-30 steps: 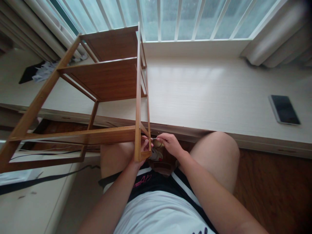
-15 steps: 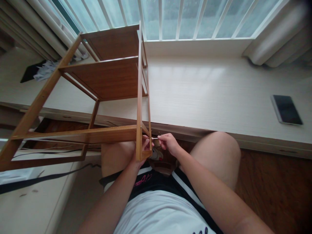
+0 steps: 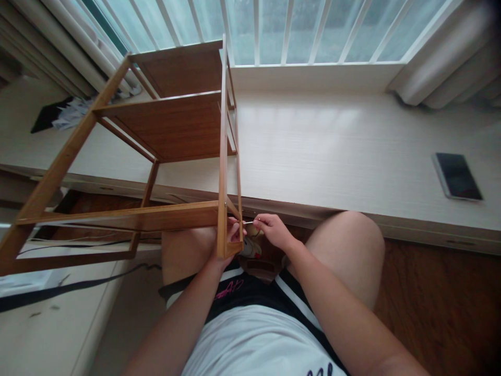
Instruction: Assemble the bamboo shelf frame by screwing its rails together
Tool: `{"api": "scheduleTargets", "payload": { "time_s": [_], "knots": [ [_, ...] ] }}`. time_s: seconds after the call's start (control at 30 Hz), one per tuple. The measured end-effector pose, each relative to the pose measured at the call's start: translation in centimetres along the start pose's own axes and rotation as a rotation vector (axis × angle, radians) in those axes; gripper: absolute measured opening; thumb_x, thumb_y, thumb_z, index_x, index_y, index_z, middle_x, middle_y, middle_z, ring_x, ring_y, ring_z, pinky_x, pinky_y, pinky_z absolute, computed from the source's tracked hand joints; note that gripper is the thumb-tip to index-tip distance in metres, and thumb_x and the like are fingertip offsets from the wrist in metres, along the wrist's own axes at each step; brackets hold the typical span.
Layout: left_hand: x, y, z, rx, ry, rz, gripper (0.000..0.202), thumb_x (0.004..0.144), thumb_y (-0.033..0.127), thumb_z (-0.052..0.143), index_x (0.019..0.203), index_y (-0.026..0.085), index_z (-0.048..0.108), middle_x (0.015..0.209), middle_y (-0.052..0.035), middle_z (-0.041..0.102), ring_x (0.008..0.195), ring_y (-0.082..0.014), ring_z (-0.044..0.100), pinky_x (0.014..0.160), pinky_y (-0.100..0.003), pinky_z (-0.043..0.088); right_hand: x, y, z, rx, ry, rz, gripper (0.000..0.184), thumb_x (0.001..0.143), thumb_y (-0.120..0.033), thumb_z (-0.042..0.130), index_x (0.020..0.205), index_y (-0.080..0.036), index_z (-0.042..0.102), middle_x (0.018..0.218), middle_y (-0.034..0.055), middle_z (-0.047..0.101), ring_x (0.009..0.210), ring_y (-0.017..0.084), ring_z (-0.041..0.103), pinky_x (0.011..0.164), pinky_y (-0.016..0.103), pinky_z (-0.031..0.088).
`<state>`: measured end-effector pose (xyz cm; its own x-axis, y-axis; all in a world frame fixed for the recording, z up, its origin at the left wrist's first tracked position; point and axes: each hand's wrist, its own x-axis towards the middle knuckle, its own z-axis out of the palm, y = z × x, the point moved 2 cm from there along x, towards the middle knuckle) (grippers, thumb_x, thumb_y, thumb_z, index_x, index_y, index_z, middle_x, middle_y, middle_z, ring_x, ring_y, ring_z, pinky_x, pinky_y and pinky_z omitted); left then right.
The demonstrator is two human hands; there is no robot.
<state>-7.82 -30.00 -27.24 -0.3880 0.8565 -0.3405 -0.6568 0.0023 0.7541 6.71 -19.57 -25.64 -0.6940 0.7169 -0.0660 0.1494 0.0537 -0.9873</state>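
A wooden shelf rack with several brown boards stands tilted on my left, its near end beside my lap. My left hand is partly hidden behind the rack's near upright; its fingers are curled around the frame by the lower corner. My right hand pinches a thin metal rod between thumb and fingers. The rod lies level and points left at the narrow post, near my left fingertips. Whether its tip sits in a hole or screw I cannot tell.
A pale window ledge runs ahead, with a dark phone on its right. Papers and a black item lie far left. A black strap crosses a white cabinet. My bare knee is right of my right hand.
The view has shifted very slightly. Both hands, the rod and the rack keep nearly the same places.
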Motion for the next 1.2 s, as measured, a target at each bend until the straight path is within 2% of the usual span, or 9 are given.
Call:
{"api": "scheduleTargets", "payload": {
  "time_s": [0.23,0.77,0.93,1.03,1.2],
  "knots": [
    [0.0,0.0,-0.1,-0.007,-0.001,-0.011,0.028,0.074,0.023,0.079,0.096,0.021,0.062,0.089,-0.0001,0.072,0.074,-0.0122,0.069,0.061,-0.02,0.054,-0.1,-0.4,-0.1,-0.147,0.04,-0.117,0.022,0.09,-0.029,0.055,0.072,-0.019,0.064,0.071,0.0008,0.06,0.07,0.015,0.053,0.068,0.026,0.038],
    [0.1,-0.1,-0.2,0.018,-0.013,-0.004,0.029,0.075,0.024,0.079,0.097,0.02,0.061,0.09,-0.0021,0.073,0.069,-0.0121,0.069,0.06,-0.021,0.053,-0.3,-0.3,0.0,-0.185,0.041,-0.193,0.023,0.094,-0.029,0.053,0.077,-0.019,0.066,0.074,0.0021,0.062,0.071,0.015,0.055,0.069,0.027,0.039],
    [0.1,0.0,-0.3,0.021,-0.016,-0.006,0.029,0.075,0.024,0.078,0.097,0.02,0.06,0.089,-0.0019,0.073,0.067,-0.0123,0.068,0.057,-0.02,0.052,-0.3,-0.3,-0.1,-0.15,0.047,-0.161,0.02,0.091,-0.03,0.056,0.081,-0.019,0.07,0.077,0.0042,0.064,0.074,0.017,0.055,0.071,0.028,0.039],
    [0.1,0.1,-0.2,0.021,-0.015,-0.005,0.028,0.075,0.024,0.078,0.097,0.02,0.061,0.089,-0.001,0.073,0.066,-0.0117,0.068,0.059,-0.02,0.052,-0.3,-0.2,0.0,-0.092,0.055,-0.108,0.02,0.089,-0.032,0.059,0.078,-0.019,0.07,0.076,0.0041,0.064,0.073,0.017,0.055,0.07,0.028,0.04],
    [0.0,0.2,0.0,0.018,-0.01,-0.002,0.029,0.073,0.024,0.079,0.096,0.021,0.061,0.087,0.0003,0.072,0.064,-0.011,0.068,0.059,-0.021,0.053,-0.1,0.4,0.8,0.089,0.017,0.064,0.035,0.087,-0.04,0.055,0.063,-0.017,0.063,0.052,-0.001,0.054,0.049,0.012,0.046,0.051,0.024,0.035]
  ]
}}
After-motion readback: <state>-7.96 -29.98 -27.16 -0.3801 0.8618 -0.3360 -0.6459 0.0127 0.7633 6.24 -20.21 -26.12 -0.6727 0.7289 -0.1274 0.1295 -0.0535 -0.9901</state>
